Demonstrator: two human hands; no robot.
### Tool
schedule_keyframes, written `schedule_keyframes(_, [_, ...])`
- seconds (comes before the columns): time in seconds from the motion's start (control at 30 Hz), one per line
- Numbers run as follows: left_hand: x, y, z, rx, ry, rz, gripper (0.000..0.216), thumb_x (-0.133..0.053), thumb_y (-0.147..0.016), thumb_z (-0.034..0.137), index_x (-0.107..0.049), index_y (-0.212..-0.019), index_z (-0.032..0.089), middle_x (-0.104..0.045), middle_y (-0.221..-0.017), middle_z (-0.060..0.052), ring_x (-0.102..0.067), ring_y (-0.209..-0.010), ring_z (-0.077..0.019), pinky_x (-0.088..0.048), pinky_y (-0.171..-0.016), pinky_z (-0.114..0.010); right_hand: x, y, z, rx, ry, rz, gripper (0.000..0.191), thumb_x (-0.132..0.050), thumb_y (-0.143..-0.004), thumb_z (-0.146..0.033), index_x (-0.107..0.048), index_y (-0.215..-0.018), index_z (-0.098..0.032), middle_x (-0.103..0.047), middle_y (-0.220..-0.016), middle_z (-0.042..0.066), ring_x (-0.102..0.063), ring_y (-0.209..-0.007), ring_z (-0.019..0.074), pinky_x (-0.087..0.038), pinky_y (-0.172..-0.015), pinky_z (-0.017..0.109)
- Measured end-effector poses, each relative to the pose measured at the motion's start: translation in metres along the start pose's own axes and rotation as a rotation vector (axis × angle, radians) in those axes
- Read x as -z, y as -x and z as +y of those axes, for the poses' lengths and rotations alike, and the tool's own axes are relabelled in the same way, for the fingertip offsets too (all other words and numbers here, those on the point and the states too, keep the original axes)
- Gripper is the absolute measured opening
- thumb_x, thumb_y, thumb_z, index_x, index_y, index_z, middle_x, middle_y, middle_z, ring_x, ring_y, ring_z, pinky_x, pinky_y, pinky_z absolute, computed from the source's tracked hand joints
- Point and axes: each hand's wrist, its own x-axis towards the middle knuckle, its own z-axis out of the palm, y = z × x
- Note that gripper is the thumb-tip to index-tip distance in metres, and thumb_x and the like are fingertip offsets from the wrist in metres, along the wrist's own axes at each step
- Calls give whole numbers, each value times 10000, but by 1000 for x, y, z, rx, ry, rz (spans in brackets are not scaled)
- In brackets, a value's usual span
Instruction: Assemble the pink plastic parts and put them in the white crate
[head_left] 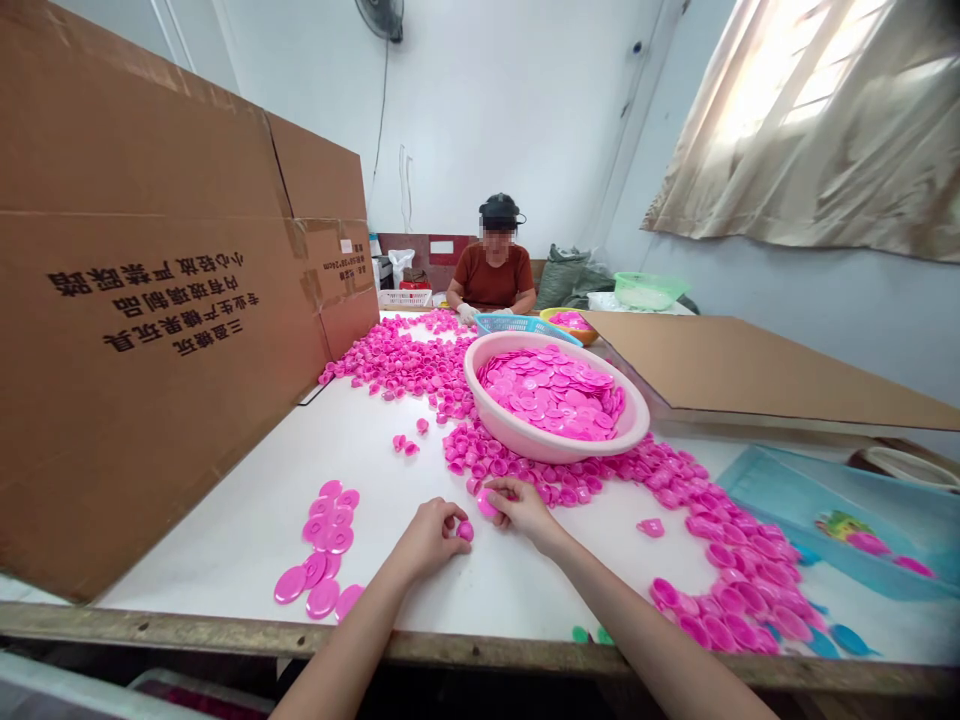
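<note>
My left hand (pixel 433 533) is curled over the white table (pixel 247 530), pinching a small pink plastic piece (pixel 466 531) at its fingertips. My right hand (pixel 521 508) is closed on another pink piece (pixel 486 503), close to the left hand. Just beyond them lies a heap of small pink caps (pixel 495 462) around a pale pink basin (pixel 525 432) filled with flat pink discs (pixel 551 388). A small group of flat pink discs (pixel 324 545) lies to the left of my hands.
A tall cardboard sheet (pixel 150 300) stands along the left. Flat cardboard (pixel 735 370) lies at right, with a blue plastic sheet (pixel 817 500) beside it. A person (pixel 493 270) sits at the far end behind a blue basket (pixel 517 324). More pink caps (pixel 720 570) trail right.
</note>
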Motion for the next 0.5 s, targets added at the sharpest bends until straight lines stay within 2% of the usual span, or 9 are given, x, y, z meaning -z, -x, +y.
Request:
schedule_keyframes(0.1, [-3,0,3,-29,-25,25,207,-598,-628,284,-600,-812,190,-535,-703,4,-478,-625,-117,-347,-590,-220,-1,3,-2,2,20,-42,220,-585,-700,-245,-534,-877,-124,-533,-495,-35,-501,-406,98,-411,-377,188])
schedule_keyframes(0.27, [-6,-1,7,-27,-28,-2,156,-550,-664,300,-578,-723,159,-561,-642,8,-473,-574,-105,-303,-530,-207,-15,1,8,-58,126,-246,180,-594,-706,-226,-523,-826,-112,-544,-479,-23,-526,-400,106,-416,-356,174])
schedule_keyframes(0.4, [-2,3,6,-30,-23,-7,243,-569,-653,377,-583,-745,153,-569,-652,2,-478,-572,-108,-293,-508,-202,-24,-6,11,-176,187,-246,119,-579,-731,-173,-482,-776,-122,-580,-524,5,-578,-448,131,-466,-386,191])
schedule_keyframes(0.5, [3,4,5,-9,37,-57,391,-611,-606,457,-580,-860,162,-583,-678,4,-497,-583,-117,-315,-507,-199,-26,-7,3,-298,238,-248,129,-574,-746,-155,-451,-773,-132,-587,-526,18,-596,-462,154,-480,-382,200])
